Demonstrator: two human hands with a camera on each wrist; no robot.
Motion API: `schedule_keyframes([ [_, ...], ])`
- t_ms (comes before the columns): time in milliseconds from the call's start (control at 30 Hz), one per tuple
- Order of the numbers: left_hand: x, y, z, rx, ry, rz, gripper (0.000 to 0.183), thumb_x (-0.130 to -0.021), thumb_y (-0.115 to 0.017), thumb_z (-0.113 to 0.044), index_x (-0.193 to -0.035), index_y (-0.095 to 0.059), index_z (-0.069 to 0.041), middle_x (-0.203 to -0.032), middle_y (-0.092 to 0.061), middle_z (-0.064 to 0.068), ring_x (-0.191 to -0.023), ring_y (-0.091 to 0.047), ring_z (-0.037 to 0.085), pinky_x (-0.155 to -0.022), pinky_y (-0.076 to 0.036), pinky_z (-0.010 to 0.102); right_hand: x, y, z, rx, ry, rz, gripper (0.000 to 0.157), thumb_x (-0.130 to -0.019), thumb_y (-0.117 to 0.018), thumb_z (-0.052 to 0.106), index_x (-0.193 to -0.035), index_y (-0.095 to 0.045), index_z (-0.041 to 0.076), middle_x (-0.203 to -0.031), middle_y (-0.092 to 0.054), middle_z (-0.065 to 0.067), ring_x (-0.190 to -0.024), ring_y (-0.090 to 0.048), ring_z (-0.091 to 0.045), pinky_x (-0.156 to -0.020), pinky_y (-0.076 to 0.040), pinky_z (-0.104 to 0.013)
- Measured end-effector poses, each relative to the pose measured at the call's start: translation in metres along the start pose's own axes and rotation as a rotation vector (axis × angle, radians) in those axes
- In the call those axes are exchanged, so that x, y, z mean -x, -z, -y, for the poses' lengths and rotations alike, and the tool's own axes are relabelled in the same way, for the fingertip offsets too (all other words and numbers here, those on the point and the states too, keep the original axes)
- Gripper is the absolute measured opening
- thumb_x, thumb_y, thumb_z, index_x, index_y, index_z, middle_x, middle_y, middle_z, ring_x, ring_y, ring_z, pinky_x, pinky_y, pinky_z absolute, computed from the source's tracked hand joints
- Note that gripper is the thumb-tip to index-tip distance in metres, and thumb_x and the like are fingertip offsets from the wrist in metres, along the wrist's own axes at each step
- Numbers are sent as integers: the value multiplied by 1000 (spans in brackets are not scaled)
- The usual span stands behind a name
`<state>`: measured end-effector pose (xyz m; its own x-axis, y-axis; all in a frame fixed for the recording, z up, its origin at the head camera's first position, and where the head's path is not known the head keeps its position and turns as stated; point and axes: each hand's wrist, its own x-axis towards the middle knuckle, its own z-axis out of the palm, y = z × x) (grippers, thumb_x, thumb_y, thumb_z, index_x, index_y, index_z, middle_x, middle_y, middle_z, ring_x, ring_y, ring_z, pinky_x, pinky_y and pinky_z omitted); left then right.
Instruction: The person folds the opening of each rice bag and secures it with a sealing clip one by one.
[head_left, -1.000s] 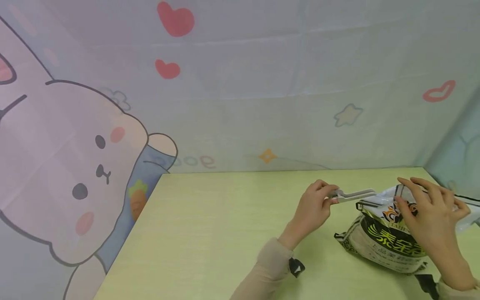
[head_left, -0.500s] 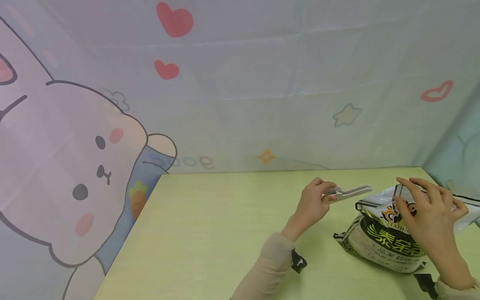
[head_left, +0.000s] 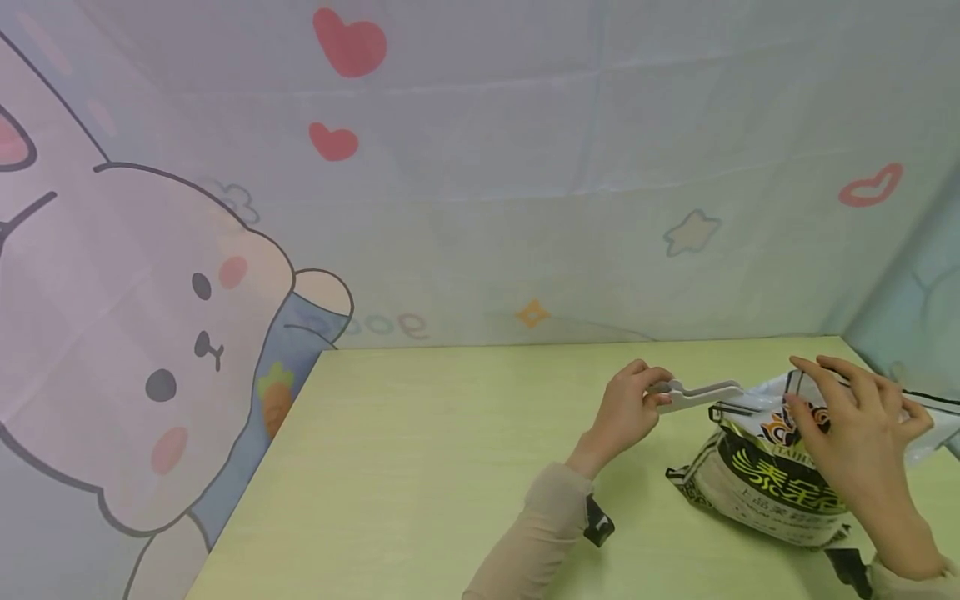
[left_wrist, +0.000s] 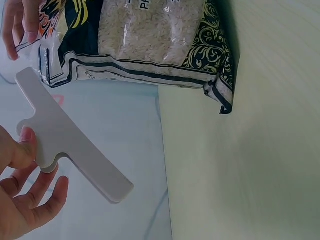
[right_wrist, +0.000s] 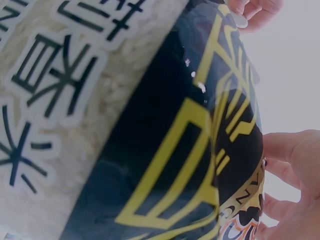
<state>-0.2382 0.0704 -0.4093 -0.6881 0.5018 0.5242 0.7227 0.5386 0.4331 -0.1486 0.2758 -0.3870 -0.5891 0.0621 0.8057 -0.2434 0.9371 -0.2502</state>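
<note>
A plastic bag of rice (head_left: 765, 492), printed in black, gold and white, stands on the table with its top part folded over. My right hand (head_left: 862, 425) holds that folded top, thumb in front and fingers over the upper edge. To the left of the bag, my left hand (head_left: 626, 404) pinches a light grey bag clip (head_left: 697, 395) between thumb and fingers. The clip's long jaws point at the bag's upper left corner, their tips right by it. In the left wrist view the whole clip (left_wrist: 75, 135) shows broad side on, beneath the bag's edge (left_wrist: 140, 70).
The pale yellow-green table (head_left: 420, 467) stretches away to the left of both hands. Behind it hangs a cloth backdrop (head_left: 480, 200) with a printed rabbit and hearts. Dark straps (head_left: 598, 523) sit at the wrists.
The clip's tips swung up and away from the bag, then came back down beside its upper left corner. My right hand and the bag have hardly moved.
</note>
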Motion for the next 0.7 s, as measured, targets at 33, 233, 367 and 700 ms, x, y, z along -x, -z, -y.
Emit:
schedule_keyframes([
  [33, 0, -1, 0, -1, 1, -3, 21, -82, -62, -5, -101, -65, -13, -77, -52, -2, -61, -41, 2, -55, -25, 6, 0, 0, 0, 0, -2, 2, 70, -89, -24, 61, -111, -56, 3, -114, -46, -29, -100, -32, -50, -83, -7, -65],
  [233, -2, -5, 2, -23, 13, -19, 15, -81, -64, -12, -96, -66, -15, -76, -54, -3, -62, -45, 3, -56, -28, 4, 0, 1, 1, 10, -3, 9, 70, -89, -23, 61, -113, -56, 4, -115, -46, -29, -101, -32, -51, -84, -7, -65],
  [367, -3, -7, 2, -7, 33, -19, 14, -81, -65, -15, -95, -66, -15, -75, -55, -3, -66, -51, 4, -58, -30, 4, 0, 2, 1, 14, 6, 6, 68, -90, -24, 59, -113, -56, 3, -114, -46, -30, -99, -32, -51, -83, -7, -65],
  [700, -3, -12, 3, 114, 75, -7, 13, -81, -63, -10, -94, -66, -13, -76, -56, -2, -70, -59, 1, -62, -36, 3, 0, 1, 1, 11, 5, 4, 70, -90, -23, 60, -111, -56, 3, -114, -46, -29, -99, -32, -51, -83, -8, -65],
])
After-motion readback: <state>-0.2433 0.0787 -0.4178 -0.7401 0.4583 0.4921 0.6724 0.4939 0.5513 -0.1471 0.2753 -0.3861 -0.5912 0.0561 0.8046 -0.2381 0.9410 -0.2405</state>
